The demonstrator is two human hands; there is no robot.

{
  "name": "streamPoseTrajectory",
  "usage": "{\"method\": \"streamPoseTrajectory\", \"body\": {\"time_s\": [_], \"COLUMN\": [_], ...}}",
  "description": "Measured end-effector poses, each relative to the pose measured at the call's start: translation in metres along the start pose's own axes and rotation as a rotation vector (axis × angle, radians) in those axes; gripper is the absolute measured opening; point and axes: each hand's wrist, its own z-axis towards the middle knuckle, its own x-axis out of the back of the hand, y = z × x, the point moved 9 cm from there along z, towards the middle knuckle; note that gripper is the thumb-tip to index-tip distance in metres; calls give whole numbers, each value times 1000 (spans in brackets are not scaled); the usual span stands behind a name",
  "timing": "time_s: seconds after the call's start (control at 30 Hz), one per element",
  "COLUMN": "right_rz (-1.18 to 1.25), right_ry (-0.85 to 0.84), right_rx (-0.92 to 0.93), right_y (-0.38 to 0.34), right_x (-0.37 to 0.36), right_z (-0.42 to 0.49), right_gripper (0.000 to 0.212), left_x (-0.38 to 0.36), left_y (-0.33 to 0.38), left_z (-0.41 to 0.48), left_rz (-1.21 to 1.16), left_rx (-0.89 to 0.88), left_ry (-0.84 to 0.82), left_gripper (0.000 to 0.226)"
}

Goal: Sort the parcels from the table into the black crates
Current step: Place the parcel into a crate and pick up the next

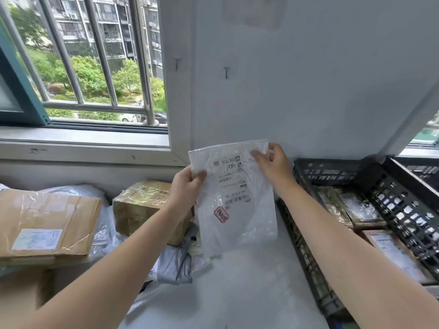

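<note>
Bright, even daylight from the window (71, 74); greenery beyond it slightly blown out. Wall (308, 79) right of the window is flat pale grey, no hard shadows. Tape glare on the cardboard box (47, 217) below the window; soft sheen on the white plastic parcel (235, 210) lower right of it. Black crate (392, 198) far right reads murky. Window bars (103, 55) bow from wide-angle distortion. Worktop (237, 293) looks soft, washed out.

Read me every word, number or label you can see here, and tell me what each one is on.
Nothing here can be read.
On the white mailer, pinched by the left hand and right hand: printed label upside down, blurred.
Its handwriting: illegible.
Its barcode: digits too small.
Its red stamp: characters blurred.
On the flat cardboard box: white label, blurred.
On parcels in the black crate: labels blurred.
</note>
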Motion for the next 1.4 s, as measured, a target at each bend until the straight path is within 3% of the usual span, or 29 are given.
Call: {"method": "streamPoseTrajectory", "body": {"time_s": [0.13, 0.27, 0.33, 0.4, 0.5, 0.57, 0.63, 0.73, 0.83, 0.9, 0.97, 1.07, 1.13, 1.27, 1.4], "right_rz": [-24, 35, -45, -275, -687, -778, -880, -1008, -710, -409, -172, 41, 98, -4, -91], "right_ry": [-72, 51, 85, 87, 14, -191, -385, -391, -236, -94, 15, 109, 87, -95, -101], "right_rx": [-45, -37, -37, -13, 340, 553, 578, 527, 377, 254, 144, 41, 13, -5, 38], "right_y": [16, 16, 17, 14, -26, -48, -50, -49, -49, -43, -30, -10, -1, 10, 5], "right_x": [-1, 14, 16, 18, 4, -23, -45, -50, -23, 6, 28, 48, 51, 46, 56], "right_z": [-8, -11, -9, -8, -14, -25, -32, -29, -17, -11, -10, -14, -18, -32, -45], "right_gripper": [27, 15, 23, 49, 73, 67, 51, 15, 13, 12, 11, 4, 7, 11, 34], "left_x": [3, -4, -9, -11, -25, -43, -64, -82, -68, -46, -28, -16, -25, -33, -34], "left_y": [6, 4, 1, 6, 27, 42, 56, 83, 118, 120, 101, 52, 26, 22, 23], "left_z": [-2, -6, -8, -2, 11, 17, 20, 20, 10, 6, 10, 17, 15, 0, -19], "left_rz": [50, 34, 150, 373, 913, 1181, 1318, 1420, 1218, 1062, 956, 506, 116, 49, 90], "left_rx": [43, 112, 137, 81, -80, -173, -253, -469, -805, -746, -516, -57, 169, 119, 35], "left_ry": [67, -14, -67, -82, -153, -234, -341, -380, -55, 147, 236, 186, 105, 93, 59], "left_gripper": [14, 2, 12, 21, 32, 45, 50, 38, 37, 61, 82, 97, 90, 65, 54]}}
